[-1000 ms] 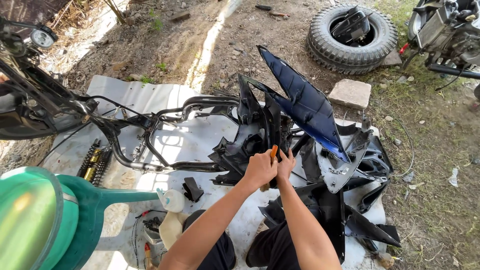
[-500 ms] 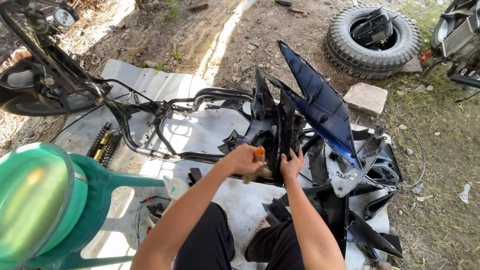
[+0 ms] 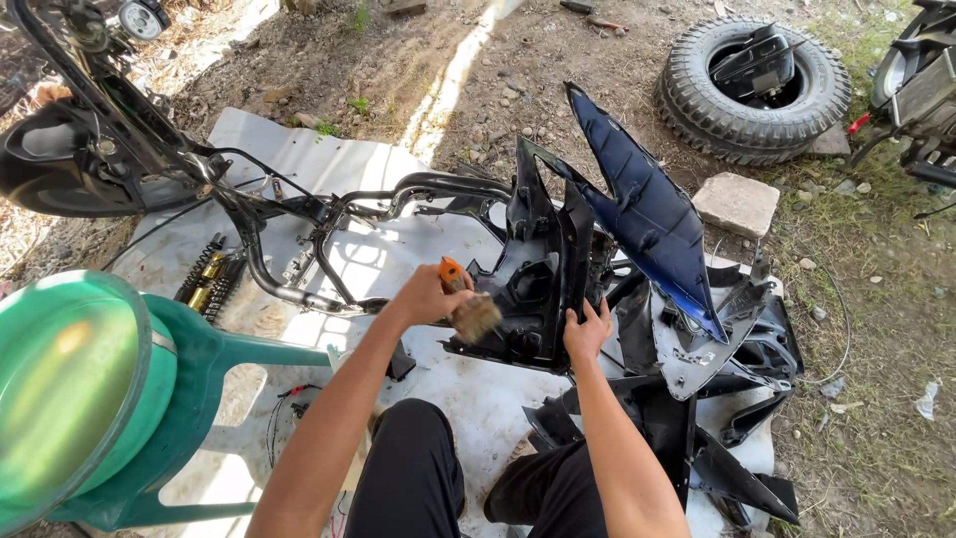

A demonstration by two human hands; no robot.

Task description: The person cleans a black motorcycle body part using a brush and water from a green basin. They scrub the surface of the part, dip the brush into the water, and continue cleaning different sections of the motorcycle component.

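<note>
The left hand point(image 3: 430, 296) is closed around an orange-handled brush point(image 3: 466, 302), whose bristles sit just beside the black plastic scooter panel point(image 3: 543, 274). The right hand point(image 3: 588, 331) grips that panel's lower edge and holds it upright. Behind it leans a shiny dark blue cover point(image 3: 647, 214). A green plastic chair point(image 3: 110, 399) stands at the left.
</note>
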